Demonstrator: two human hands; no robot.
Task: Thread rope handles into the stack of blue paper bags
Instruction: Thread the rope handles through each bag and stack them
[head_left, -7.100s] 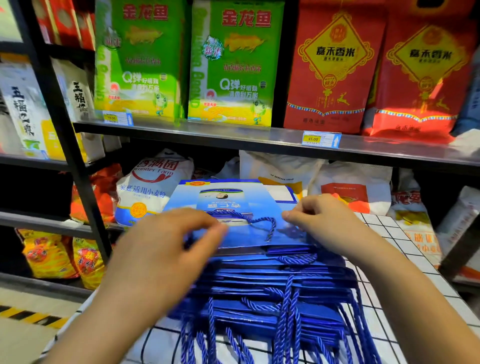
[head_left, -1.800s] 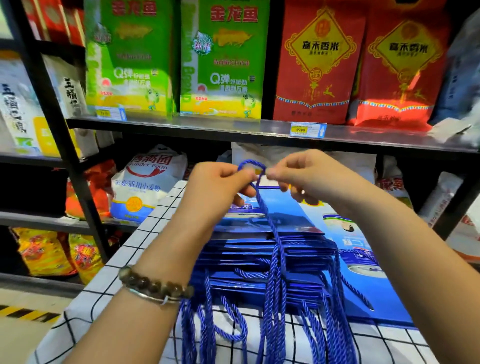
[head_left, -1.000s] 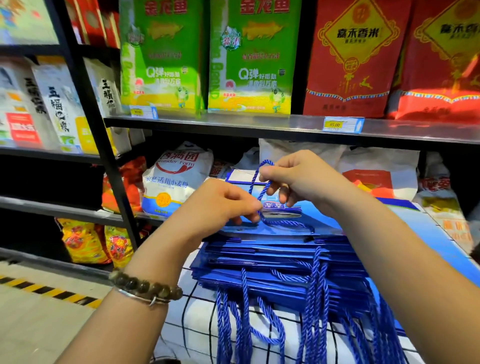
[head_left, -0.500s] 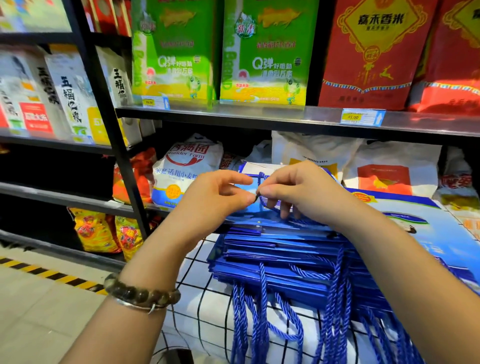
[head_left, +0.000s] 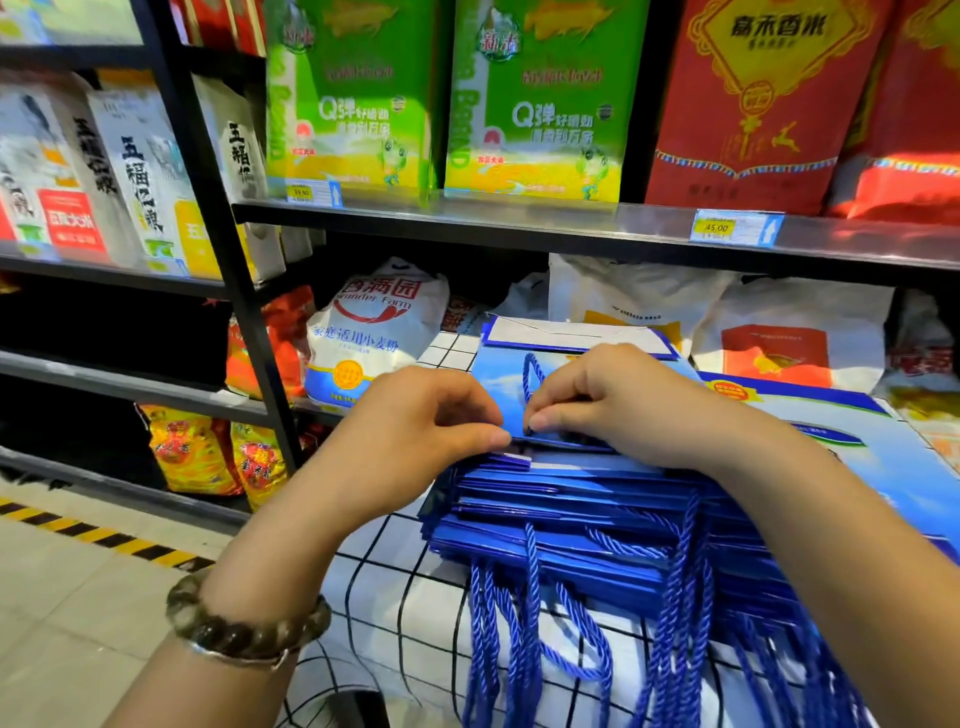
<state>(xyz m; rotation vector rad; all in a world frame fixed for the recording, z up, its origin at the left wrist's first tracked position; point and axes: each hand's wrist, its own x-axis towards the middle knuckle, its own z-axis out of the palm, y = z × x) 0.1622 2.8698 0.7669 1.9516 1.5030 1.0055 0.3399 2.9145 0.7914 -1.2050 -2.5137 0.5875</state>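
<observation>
this is a grocery shop. above the fingers (head_left: 558, 415), a metal shelf (head_left: 519, 221) carries green rice packs (head_left: 535, 104) and red rice packs (head_left: 753, 104), with printed price tags (head_left: 735, 227) clipped to its edge; one reads 45.00. just beyond the fingers lies a white flour sack (head_left: 376, 322). to their left stand more black racks (head_left: 208, 182) of bagged goods, over a tiled floor (head_left: 78, 597) with yellow-black hazard tape (head_left: 78, 527).

Left hand (head_left: 421, 421), right hand (head_left: 608, 400): curled, almost touching.
</observation>
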